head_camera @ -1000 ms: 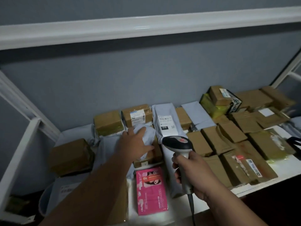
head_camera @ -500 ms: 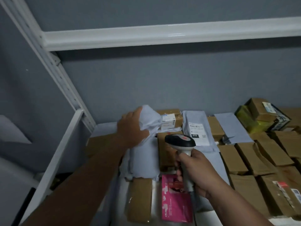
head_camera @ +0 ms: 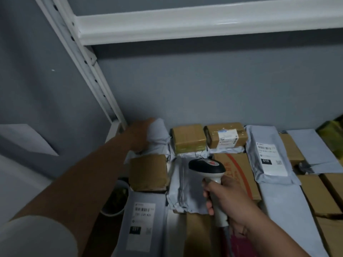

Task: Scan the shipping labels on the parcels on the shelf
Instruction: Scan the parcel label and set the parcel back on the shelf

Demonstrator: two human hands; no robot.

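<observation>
The left hand (head_camera: 142, 135) reaches to the back left corner of the shelf and grips a crumpled grey mailer bag (head_camera: 157, 135), fingers curled over its top, right beside the white upright post (head_camera: 89, 71) of the rack. The right hand (head_camera: 228, 199) is closed around the handle of a barcode scanner (head_camera: 207, 166), whose dark head points toward the back of the shelf and hangs over a wrinkled grey mailer (head_camera: 182, 182) and a cardboard box with red print (head_camera: 239, 169). The parcels lie packed edge to edge. Just in front of the left hand sits a taped brown box (head_camera: 148, 172), and nearer still a flat grey mailer with a label (head_camera: 143, 221) faces up. Against the grey wall stand a plain brown box (head_camera: 188, 140) and, touching it on the right, a taped box with a white label (head_camera: 225, 137). To the right of those lies a long grey mailer with a large label (head_camera: 269, 156), then more brown boxes (head_camera: 315, 193) and another grey mailer (head_camera: 313, 151). A white shelf beam (head_camera: 204, 25) runs overhead. The scanner's head hides part of the red-printed box. A pale sleeve (head_camera: 37, 238) covers the left upper arm.
</observation>
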